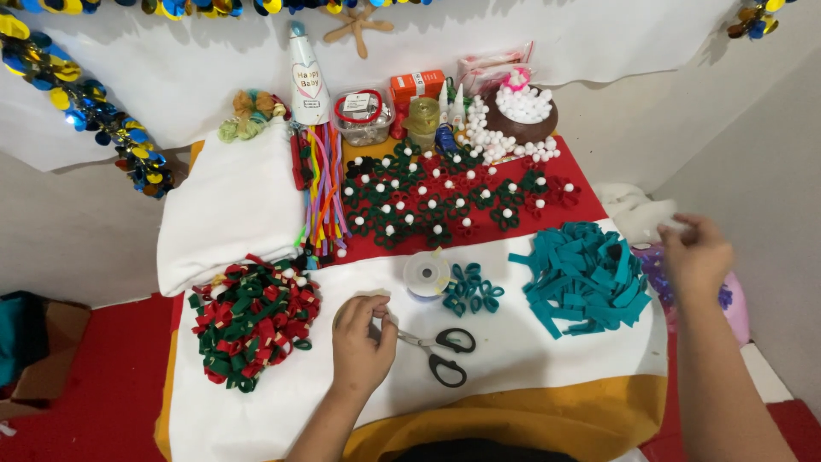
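- Black-handled scissors [440,351] lay at three o'clock of the left hand [363,332], whose fingers curled loosely, gripping nothing visible.
- Right hand [697,252] hovered past the teal felt strips [586,278], its grip impossible to tell.

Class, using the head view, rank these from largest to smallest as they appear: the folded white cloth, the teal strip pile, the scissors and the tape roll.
1. White cloth
2. Teal strip pile
3. Scissors
4. Tape roll

All lie on one table at similar distance, so the order looks safe.
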